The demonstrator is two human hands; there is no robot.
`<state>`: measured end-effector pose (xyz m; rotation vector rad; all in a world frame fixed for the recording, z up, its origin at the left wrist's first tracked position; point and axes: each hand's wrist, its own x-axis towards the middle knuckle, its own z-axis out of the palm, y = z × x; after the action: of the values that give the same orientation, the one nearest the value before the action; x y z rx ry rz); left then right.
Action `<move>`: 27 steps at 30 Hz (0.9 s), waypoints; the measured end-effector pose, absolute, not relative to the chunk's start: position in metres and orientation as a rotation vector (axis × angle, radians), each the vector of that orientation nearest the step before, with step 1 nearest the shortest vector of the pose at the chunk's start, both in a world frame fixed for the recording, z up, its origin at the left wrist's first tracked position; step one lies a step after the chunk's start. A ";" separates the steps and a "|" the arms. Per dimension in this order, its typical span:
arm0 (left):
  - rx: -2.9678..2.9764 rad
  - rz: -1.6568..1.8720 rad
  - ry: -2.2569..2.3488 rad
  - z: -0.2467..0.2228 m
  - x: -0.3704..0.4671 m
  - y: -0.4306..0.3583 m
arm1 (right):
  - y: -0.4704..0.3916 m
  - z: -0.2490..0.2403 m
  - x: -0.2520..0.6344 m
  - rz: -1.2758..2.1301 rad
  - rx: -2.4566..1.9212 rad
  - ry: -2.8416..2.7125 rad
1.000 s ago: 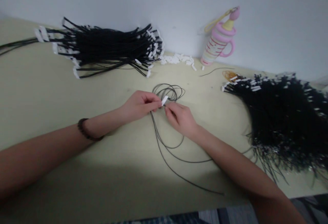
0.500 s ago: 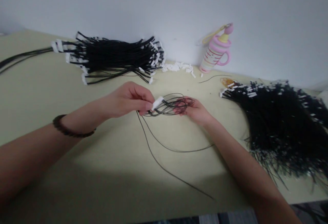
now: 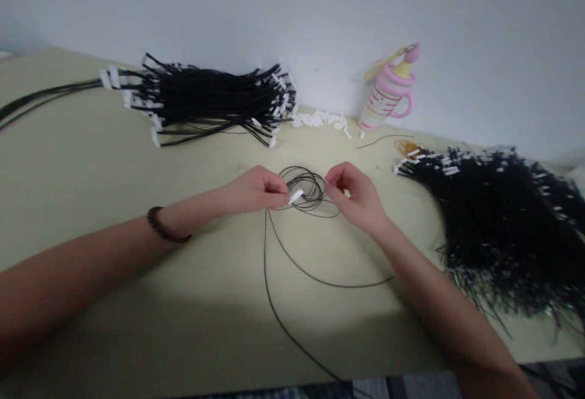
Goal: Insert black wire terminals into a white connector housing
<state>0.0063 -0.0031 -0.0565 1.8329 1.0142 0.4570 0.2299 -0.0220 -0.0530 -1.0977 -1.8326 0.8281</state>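
Observation:
A loose coil of thin black wire [image 3: 307,181] lies between my two hands, with a white connector [image 3: 296,197] at its lower left. My left hand [image 3: 262,190] is closed, thumb and fingers pinching the coil's left side beside the connector. At the coil's right edge, the thumb and index finger of my right hand [image 3: 351,195] are pinched on a strand of wire. Two long wire ends hang from near my left hand and curve toward the lower right over the table.
Bundled black cables [image 3: 214,97] with white connectors lie at the back left. Small white pieces [image 3: 317,119] and a pink cup [image 3: 386,95] stand along the wall. Yellowish rubber bands [image 3: 408,148] lie near a large black wire pile [image 3: 507,222] on the right.
The coil has come down and spread into rounder loops. My right hand has turned from beneath the wires to pinch their right edge. My left hand has moved right and slightly down.

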 end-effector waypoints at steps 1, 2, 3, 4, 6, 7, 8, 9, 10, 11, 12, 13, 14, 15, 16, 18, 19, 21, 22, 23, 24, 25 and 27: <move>1.799 0.499 1.047 -0.059 0.007 -0.002 | -0.031 -0.052 0.223 0.864 -1.049 -1.962; 1.764 0.542 1.070 -0.060 0.008 -0.001 | -0.038 -0.052 0.215 0.898 -1.000 -2.087; 1.728 0.589 1.086 -0.062 0.009 -0.001 | -0.045 -0.054 0.208 0.898 -0.960 -2.188; 1.692 0.630 1.091 -0.063 0.009 -0.001 | -0.050 -0.057 0.202 0.885 -0.939 -2.259; 1.614 0.672 1.075 -0.064 0.011 -0.001 | -0.057 -0.065 0.191 0.833 -0.947 -2.317; 1.570 0.681 1.069 -0.064 0.012 -0.002 | -0.058 -0.069 0.186 0.822 -0.968 -2.319; 1.528 0.689 1.068 -0.064 0.012 -0.002 | -0.058 -0.073 0.183 0.824 -0.992 -2.312; 1.490 0.695 1.066 -0.064 0.012 -0.002 | -0.058 -0.077 0.181 0.828 -1.017 -2.299; 1.462 0.701 1.064 -0.063 0.012 -0.002 | -0.057 -0.079 0.180 0.835 -1.041 -2.283; 1.442 0.710 1.060 -0.063 0.011 -0.002 | -0.056 -0.080 0.179 0.859 -1.059 -2.260; 1.429 0.721 1.053 -0.063 0.011 -0.001 | -0.054 -0.080 0.180 0.909 -1.066 -2.229; 1.422 0.731 1.041 -0.063 0.010 0.000 | -0.051 -0.078 0.182 0.989 -1.065 -2.196; 1.414 0.745 1.029 -0.063 0.009 0.000 | -0.047 -0.076 0.185 1.096 -1.061 -2.153; 1.400 0.761 1.017 -0.062 0.008 0.001 | -0.042 -0.073 0.189 1.224 -1.067 -2.092; 1.379 0.781 1.007 -0.061 0.007 0.002 | -0.037 -0.070 0.195 1.362 -1.086 -2.006; 1.321 0.833 0.990 -0.058 0.006 0.004 | -0.025 -0.066 0.208 1.627 -1.136 -1.766; 1.287 0.862 0.980 -0.056 0.006 0.004 | -0.019 -0.066 0.215 1.740 -1.131 -1.640; 1.236 0.904 0.950 -0.051 0.004 0.004 | -0.010 -0.067 0.228 1.919 -1.041 -1.457; 1.225 0.908 0.925 -0.049 0.004 0.002 | -0.007 -0.069 0.233 1.988 -0.969 -1.414; 1.228 0.892 0.891 -0.046 0.003 0.000 | -0.005 -0.071 0.237 2.045 -0.900 -1.391; 1.249 0.860 0.851 -0.043 0.002 -0.002 | -0.004 -0.073 0.239 2.090 -0.839 -1.372; 1.295 0.804 0.808 -0.040 0.001 -0.006 | -0.004 -0.075 0.240 2.121 -0.791 -1.346; 1.435 0.644 0.730 -0.034 0.001 -0.013 | -0.003 -0.079 0.238 2.145 -0.740 -1.287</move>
<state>0.0006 -0.0130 -0.0339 1.4352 0.7295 0.6440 0.2384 -0.0035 -0.0786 -0.7399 -1.2867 2.1447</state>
